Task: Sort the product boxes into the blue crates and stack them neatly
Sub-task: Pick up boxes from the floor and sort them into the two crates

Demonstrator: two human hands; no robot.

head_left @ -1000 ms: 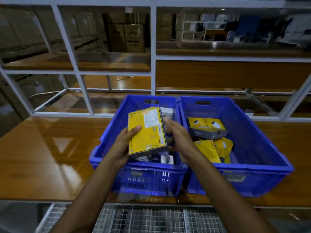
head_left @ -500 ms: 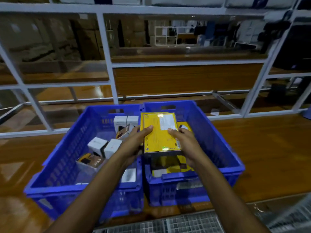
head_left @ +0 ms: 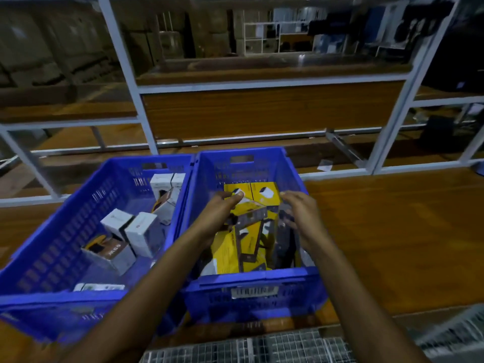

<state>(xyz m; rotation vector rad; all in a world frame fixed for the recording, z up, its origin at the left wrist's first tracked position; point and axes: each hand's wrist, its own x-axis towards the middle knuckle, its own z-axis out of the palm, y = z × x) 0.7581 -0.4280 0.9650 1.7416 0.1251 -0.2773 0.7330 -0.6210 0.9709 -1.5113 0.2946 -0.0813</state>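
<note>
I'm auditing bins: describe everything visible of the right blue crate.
The right blue crate looks like moulded plastic, with slotted walls, a handle cutout in the far wall and a barcode label on the near wall. It sits upright on the wooden table, side by side with the left crate. Jumbled yellow boxes lie inside; the left hand and right hand reach in.

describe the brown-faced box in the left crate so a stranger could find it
Take the left crate of the two blue ones. Toward its front lies the brown-faced box, beside two white boxes. Unlike them, it has a brown top with pale lettering.
</note>
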